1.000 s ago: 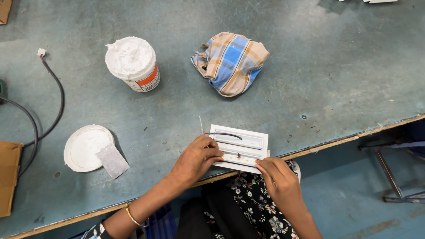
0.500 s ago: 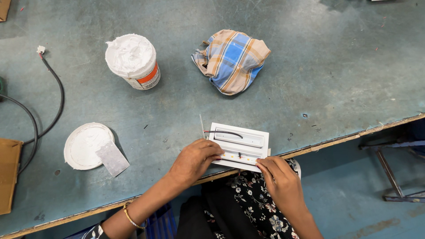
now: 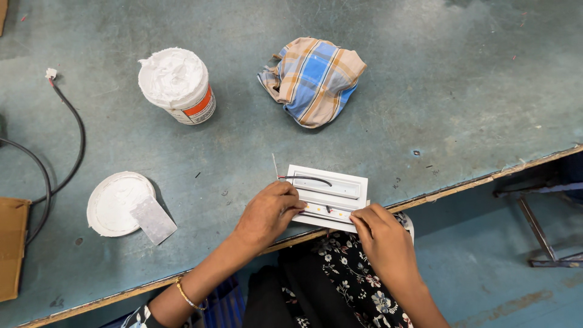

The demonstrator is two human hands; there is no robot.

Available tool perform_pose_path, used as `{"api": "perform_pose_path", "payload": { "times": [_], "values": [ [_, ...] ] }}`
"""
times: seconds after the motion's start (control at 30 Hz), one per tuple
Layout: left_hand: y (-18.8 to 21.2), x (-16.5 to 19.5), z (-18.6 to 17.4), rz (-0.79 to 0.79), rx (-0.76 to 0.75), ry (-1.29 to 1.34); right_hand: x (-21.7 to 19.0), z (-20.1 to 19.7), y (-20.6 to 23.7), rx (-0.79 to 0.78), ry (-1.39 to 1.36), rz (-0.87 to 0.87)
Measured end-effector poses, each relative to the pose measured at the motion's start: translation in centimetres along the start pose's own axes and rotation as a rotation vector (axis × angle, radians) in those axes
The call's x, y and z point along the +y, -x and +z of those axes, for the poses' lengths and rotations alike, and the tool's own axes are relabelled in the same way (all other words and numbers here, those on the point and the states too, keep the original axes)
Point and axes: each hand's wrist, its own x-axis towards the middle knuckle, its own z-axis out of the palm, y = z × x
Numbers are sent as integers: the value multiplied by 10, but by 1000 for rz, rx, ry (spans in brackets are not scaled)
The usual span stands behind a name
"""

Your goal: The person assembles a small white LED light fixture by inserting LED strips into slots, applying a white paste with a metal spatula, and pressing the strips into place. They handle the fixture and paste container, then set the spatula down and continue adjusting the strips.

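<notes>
A white rectangular light housing lies at the near edge of the blue-green table. A dark wire runs across its top, and a thin strip with small yellow dots lies along its near side. My left hand presses its fingertips on the left end of that strip. At the right end, my right hand pinches the strip and the housing's near corner. A thin white stick pokes up just left of the housing.
A tub of white paste stands at the back left. Its white lid lies nearer, with a grey scraper card on it. A crumpled checked cloth sits behind the housing. Black cables and cardboard lie at the left.
Both hands stay on the housing; the fingers shift only slightly along the strip. Nothing else has moved.
</notes>
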Motion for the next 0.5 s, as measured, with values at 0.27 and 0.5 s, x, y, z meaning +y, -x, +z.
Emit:
{"api": "perform_pose_path", "payload": {
  "times": [0.27,0.5],
  "values": [
    [16,-2,-12,41,-60,-4,-19,-1,10,-57,8,45],
    [-20,-11,3,-51,-90,59,10,-6,-29,-68,-28,-6]
  ]
}}
